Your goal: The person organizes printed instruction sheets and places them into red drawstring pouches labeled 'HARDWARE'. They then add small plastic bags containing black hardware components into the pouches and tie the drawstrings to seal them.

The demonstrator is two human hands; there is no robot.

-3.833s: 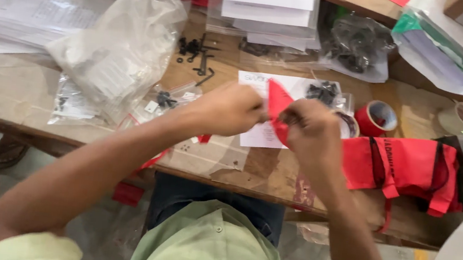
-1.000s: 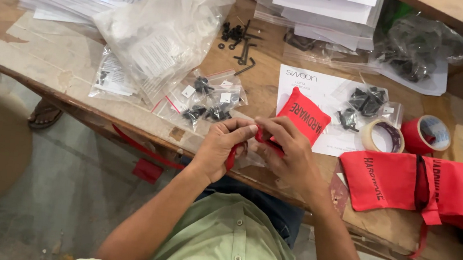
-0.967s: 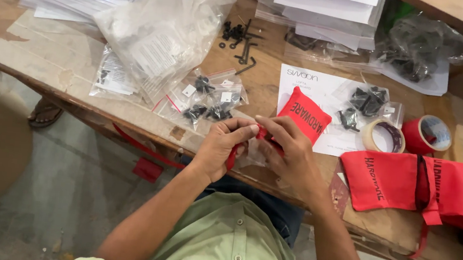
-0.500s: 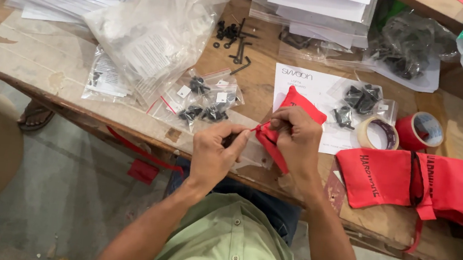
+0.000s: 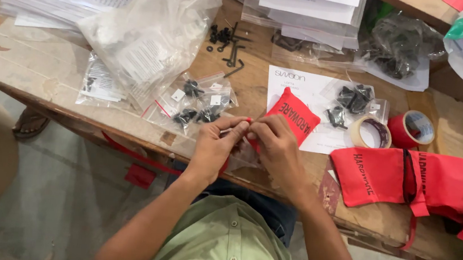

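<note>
At the near edge of the wooden tabletop (image 5: 31, 71), both hands meet over a small red fabric pouch (image 5: 290, 119). The left hand (image 5: 215, 145) is pinched shut on the pouch's near end, apparently at its red drawstring, and the right hand (image 5: 278, 149) is closed on the same end from the other side, fingers curled over the cloth. The pouch's far end rests on a white printed sheet (image 5: 305, 86).

Just left of the hands lie small clear bags of black parts (image 5: 197, 103), with a large crumpled plastic bag (image 5: 149, 35) beyond them. Right of the sheet sit a beige tape roll (image 5: 370, 132) and a red tape roll (image 5: 412, 127); farther right is a heap of more red pouches (image 5: 421, 181). Loose black screws and a hex key (image 5: 229, 44) lie at the far side.

Because the work happens right over the tabletop's edge, a slipped grip could probably send the pouch, or whatever it holds, down to the floor. A hard tug might also drag the sheet and nudge the small bags nearby.
</note>
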